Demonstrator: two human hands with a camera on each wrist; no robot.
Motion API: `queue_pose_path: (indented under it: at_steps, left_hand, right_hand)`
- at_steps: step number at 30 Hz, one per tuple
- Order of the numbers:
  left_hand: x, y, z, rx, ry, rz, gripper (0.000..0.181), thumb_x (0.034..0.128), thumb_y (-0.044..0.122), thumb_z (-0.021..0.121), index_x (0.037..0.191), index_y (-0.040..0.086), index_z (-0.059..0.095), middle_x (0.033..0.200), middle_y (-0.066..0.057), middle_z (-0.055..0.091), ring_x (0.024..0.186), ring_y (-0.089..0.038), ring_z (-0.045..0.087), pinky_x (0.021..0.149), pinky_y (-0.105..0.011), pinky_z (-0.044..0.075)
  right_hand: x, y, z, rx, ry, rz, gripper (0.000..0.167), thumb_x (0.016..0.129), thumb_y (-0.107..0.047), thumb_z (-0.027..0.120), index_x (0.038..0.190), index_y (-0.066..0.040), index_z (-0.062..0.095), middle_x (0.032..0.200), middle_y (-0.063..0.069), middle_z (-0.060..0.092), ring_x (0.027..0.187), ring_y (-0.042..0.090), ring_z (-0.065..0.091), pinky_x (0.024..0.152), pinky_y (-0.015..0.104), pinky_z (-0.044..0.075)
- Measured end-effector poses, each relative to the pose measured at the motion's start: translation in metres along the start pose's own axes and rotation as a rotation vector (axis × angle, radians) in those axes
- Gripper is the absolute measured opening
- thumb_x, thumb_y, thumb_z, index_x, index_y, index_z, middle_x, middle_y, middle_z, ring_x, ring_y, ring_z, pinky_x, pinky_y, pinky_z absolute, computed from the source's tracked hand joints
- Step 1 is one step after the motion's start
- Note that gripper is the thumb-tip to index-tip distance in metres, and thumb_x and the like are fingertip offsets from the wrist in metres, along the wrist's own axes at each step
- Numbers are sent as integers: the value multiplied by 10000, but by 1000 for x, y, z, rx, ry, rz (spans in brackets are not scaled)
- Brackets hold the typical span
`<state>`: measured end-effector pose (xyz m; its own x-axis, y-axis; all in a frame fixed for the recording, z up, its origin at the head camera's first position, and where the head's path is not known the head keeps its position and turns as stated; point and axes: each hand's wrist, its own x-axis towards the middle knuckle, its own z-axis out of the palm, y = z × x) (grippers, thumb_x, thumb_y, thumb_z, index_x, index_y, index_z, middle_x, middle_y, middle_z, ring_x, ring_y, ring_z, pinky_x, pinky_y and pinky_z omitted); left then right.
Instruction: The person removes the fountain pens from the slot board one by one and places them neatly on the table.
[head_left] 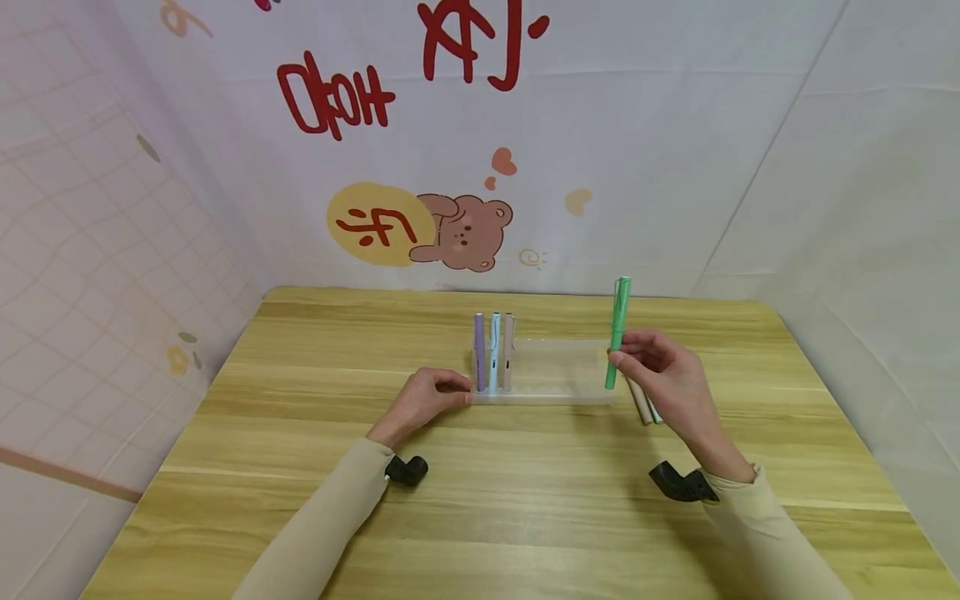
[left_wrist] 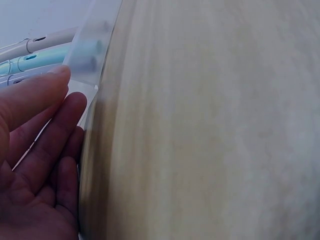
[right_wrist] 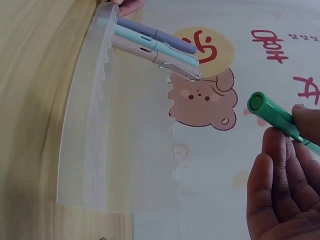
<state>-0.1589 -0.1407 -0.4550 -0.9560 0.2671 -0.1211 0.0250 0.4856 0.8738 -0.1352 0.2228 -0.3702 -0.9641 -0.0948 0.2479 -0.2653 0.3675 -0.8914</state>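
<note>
A clear pen rack (head_left: 562, 396) stands on the table. Upright at its left end are a purple pen (head_left: 480, 350), a light blue pen (head_left: 494, 350) and a beige pen (head_left: 508, 354). My left hand (head_left: 425, 402) holds the rack's left end, thumb and fingertips at its corner in the left wrist view. Over the rack's right end, my right hand (head_left: 671, 379) pinches a green pen (head_left: 619, 317) between thumb and fingers. That pen is nearly upright, with its clip end up. The right wrist view shows the green pen (right_wrist: 272, 112) apart from the rack's wall.
Behind the right hand, more pens (head_left: 640, 402) lie on the wooden table (head_left: 525, 508), partly hidden. A white printed cloth (head_left: 637, 125) hangs at the table's back edge. Black wrist mounts (head_left: 407, 471) sit on both sleeves.
</note>
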Motion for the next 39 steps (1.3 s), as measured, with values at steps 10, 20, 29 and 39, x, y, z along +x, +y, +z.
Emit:
queue_pose_path:
  at_steps: [10, 20, 29, 39]
  left_hand:
    - [1, 1, 0, 5, 0, 4, 130, 927, 175, 796, 1051, 141, 816, 1098, 10, 754, 1064, -180, 631, 1002, -442, 478]
    - [0, 2, 0, 1, -5, -12, 139, 930, 181, 793, 1063, 145, 813, 1111, 7, 749, 1071, -188, 625, 1001, -437, 474]
    - [-2, 1, 0, -7, -7, -12, 150, 930, 179, 791, 1072, 136, 810, 1116, 0, 747, 1059, -184, 624, 981, -426, 480]
    - [-1, -1, 0, 3, -5, -8, 135, 930, 174, 793, 1058, 138, 812, 1101, 7, 750, 1053, -171, 621, 993, -430, 476]
  right_hand:
    - [-5, 5, -18, -26, 45, 34, 346, 991, -196, 730, 1254, 17, 653, 1023, -58, 714, 947, 50, 688, 808, 150, 537]
    - [-11, 11, -36, -59, 95, 51, 350, 983, -184, 739, 1265, 5, 653, 1035, -89, 704, 958, 30, 677, 805, 130, 527]
    - [-18, 23, -51, -86, 122, 96, 362, 996, -214, 723, 1284, -7, 649, 1057, -117, 702, 983, 13, 670, 821, 123, 518]
    - [-24, 41, -71, -137, 129, 130, 378, 992, -251, 730, 1302, -48, 654, 1051, -161, 689, 977, -44, 655, 826, 86, 485]
